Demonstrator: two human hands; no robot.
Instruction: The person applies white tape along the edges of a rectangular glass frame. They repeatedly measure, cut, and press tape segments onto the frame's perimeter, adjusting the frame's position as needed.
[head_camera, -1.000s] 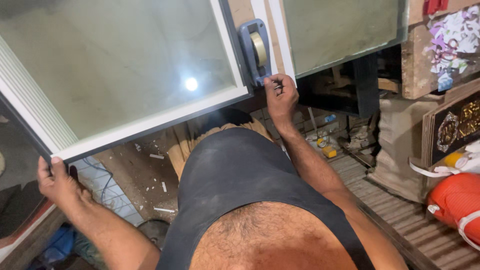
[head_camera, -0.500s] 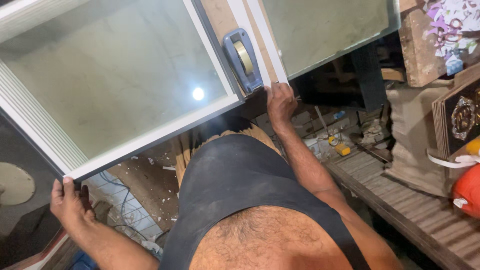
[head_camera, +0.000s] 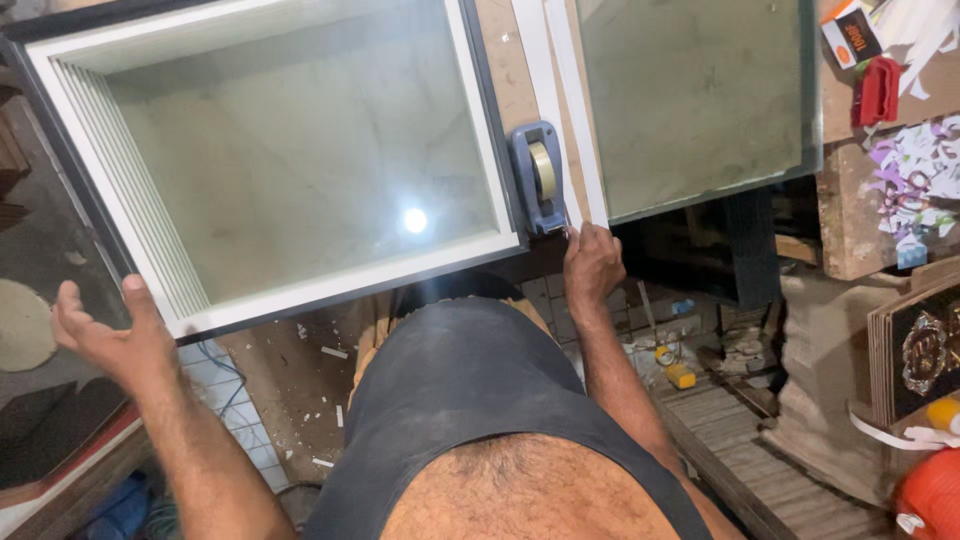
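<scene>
Cluttered workshop all around: wooden workbench (head_camera: 500, 60) up top, tiled floor (head_camera: 255, 440) littered with white scraps down below. Big glass-fronted white frame (head_camera: 300, 165) lies flat on the bench now, more square to the view than half a second back, its near edge overhanging. Left hand (head_camera: 105, 335) has come off the corner it was gripping; it's open, fingers spread, thumb just beside the frame's lower left corner, holding nothing. Right hand (head_camera: 592, 265) stays at the bench edge, fingers curled at the ends of two white strips (head_camera: 560, 110), though whether it actually pinches them I can't quite tell. Blue tape dispenser (head_camera: 538, 178) sits just above that hand, second glass pane (head_camera: 690, 100) to its right, paper cuttings (head_camera: 920, 180) on the far bench.
</scene>
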